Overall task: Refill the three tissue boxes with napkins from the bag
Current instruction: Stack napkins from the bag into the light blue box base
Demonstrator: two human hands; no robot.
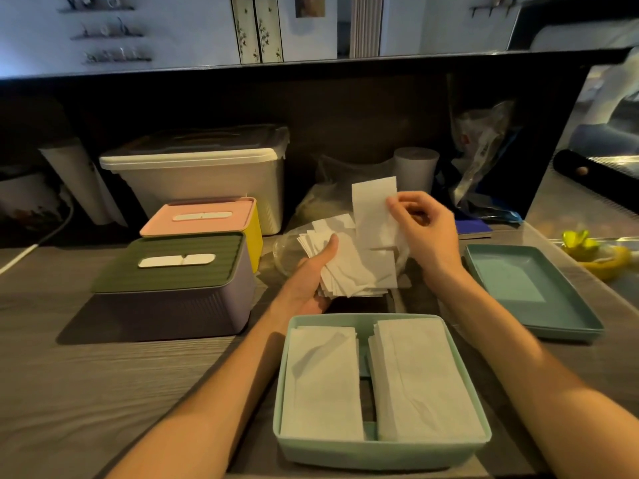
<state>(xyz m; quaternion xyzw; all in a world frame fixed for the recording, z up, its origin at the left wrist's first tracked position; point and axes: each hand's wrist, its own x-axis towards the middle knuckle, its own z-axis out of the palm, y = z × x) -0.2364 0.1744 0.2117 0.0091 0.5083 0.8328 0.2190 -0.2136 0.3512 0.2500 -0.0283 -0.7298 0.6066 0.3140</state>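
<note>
An open mint-green tissue box [380,454] stands near the front edge with two stacks of white napkins inside, side by side. Above it my left hand [313,274] grips a fanned bundle of white napkins [352,267], thumb on top. My right hand [423,226] pinches a single folded napkin [375,209] upright over the bundle. The box's teal lid [539,305] lies upside down at the right. At the left stand two closed boxes: a purple one with a green lid [173,288] and a yellow one with a pink lid [204,219]. A clear plastic bag [287,250] lies behind my hands.
A large white lidded storage bin [197,174] sits behind the closed boxes. A paper roll [415,167] and crumpled plastic bags [480,157] stand at the back right. A yellow object [598,254] lies at the far right. A white cable [34,243] runs along the left.
</note>
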